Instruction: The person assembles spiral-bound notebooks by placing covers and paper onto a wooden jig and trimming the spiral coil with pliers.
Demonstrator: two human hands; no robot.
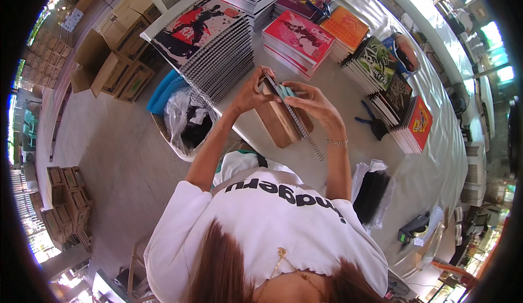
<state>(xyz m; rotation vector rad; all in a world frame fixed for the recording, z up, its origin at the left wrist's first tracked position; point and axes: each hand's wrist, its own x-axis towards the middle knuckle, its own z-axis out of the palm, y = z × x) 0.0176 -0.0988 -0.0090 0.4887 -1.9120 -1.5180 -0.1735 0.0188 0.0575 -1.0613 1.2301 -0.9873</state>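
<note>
Both of my hands hold one spiral-bound notebook (283, 119) upright on edge over the white table (425, 172). It has a brown cardboard back, teal showing at its top, and a wire coil running down its edge. My left hand (251, 91) grips its upper left corner. My right hand (310, 101) wraps the top right side, fingers on the coil edge. A thin bracelet is on my right wrist.
A tall slanted stack of spiral notebooks (210, 44) stands at left, with pink (298, 40), orange (345, 29) and dark-covered stacks (389, 93) around. Blue-handled pliers (373, 123), a bag of black coils (371, 194), a bin (182, 120) and cardboard boxes (111, 66) are near.
</note>
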